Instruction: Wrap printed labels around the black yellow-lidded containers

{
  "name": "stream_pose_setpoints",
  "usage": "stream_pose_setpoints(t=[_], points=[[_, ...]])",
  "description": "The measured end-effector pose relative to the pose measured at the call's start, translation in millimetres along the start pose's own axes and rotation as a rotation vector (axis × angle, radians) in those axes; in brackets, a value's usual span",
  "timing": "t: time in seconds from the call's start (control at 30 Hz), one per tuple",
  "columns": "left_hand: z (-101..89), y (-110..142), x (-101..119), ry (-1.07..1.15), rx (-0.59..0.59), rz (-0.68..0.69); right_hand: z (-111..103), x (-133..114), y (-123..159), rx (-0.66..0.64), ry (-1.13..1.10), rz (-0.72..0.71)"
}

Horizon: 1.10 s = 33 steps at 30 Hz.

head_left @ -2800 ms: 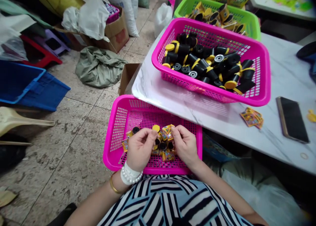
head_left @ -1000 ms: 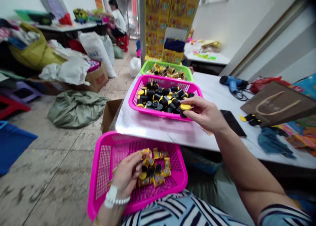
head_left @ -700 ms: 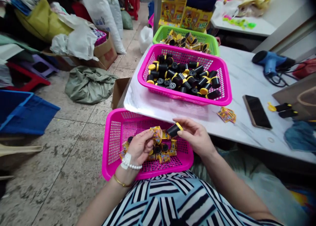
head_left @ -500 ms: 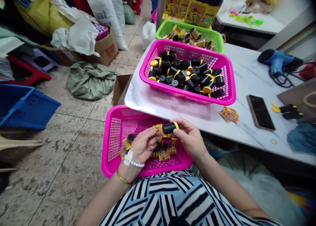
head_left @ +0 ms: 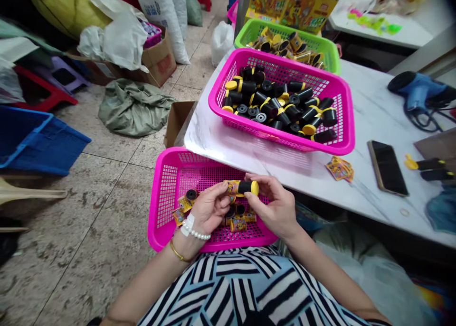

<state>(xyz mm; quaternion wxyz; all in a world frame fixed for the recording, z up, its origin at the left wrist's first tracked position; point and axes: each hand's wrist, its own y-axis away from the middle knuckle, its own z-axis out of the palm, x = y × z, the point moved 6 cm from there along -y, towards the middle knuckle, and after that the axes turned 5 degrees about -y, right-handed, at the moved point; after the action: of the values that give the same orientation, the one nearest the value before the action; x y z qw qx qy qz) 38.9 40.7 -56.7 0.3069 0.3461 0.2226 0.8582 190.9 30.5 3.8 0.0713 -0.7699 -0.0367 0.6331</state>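
At six o'clock, closest in, striped clothing (head_left: 231, 283) meets the near rim of the lower pink basket (head_left: 153, 221). Over that basket the two hands work face to face. On the nine o'clock side the left hand (head_left: 208, 209), with a pearl bracelet (head_left: 199, 234) at its wrist, pinches a printed yellow sleeve (head_left: 232, 187) between thumb and fingers. On the three o'clock side the right hand (head_left: 276, 207) has thumb and fingertips about a black cylinder (head_left: 244, 187), whose yellow cap (head_left: 254, 188) points to three o'clock. Sleeve and cylinder lie end to end in one line — how far one sits inside the other, I cannot tell. Below them, yellow-wrapped cylinders (head_left: 238, 225) lie on the basket's mesh.

Beyond the basket's far rim is the white table (head_left: 199, 131). Between two and three o'clock from the hands lies a small pile of flat printed sleeves (head_left: 339, 169), then a phone (head_left: 387, 168). At one o'clock stands the upper pink basket (head_left: 348, 122), heaped with yellow-capped black cylinders (head_left: 294, 110); a blue tool (head_left: 418, 91) rests at two. Past the upper basket, between twelve and one, are a green basket (head_left: 333, 55) of wrapped pieces and printed yellow boxes (head_left: 308, 10).
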Motion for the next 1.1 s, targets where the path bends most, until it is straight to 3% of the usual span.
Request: stream_pose_setpoints(t=[0.2, 0.33, 0.63, 0.73, 0.87, 1.1], points=[[-2.0, 9.0, 6.7, -0.154, 0.055, 0.110, 10.8, 15.9, -2.1, -0.055, -0.224, 0.082], [-1.8, 15.7, 7.0, -0.181, 0.050, 0.113, 5.9, 19.7, 2.6, -0.018, -0.214, 0.054], [3.3, 12.8, 4.9, -0.181, 0.030, 0.119, 11.9, 20.8, 0.5, -0.157, -0.481, 0.145], [0.4, 13.7, 2.9, -0.207, 0.033, 0.110, 5.5, 20.6, 1.0, -0.094, -0.435, 0.128], [-6.8, 19.4, 12.3, -0.281, 0.109, 0.230, -4.3, 16.4, 3.4, -0.037, -0.336, 0.068], [1.0, 21.3, 11.5, -0.494, -0.141, 0.162, -9.2, -4.1, 7.5, -0.161, -0.058, -0.151]])
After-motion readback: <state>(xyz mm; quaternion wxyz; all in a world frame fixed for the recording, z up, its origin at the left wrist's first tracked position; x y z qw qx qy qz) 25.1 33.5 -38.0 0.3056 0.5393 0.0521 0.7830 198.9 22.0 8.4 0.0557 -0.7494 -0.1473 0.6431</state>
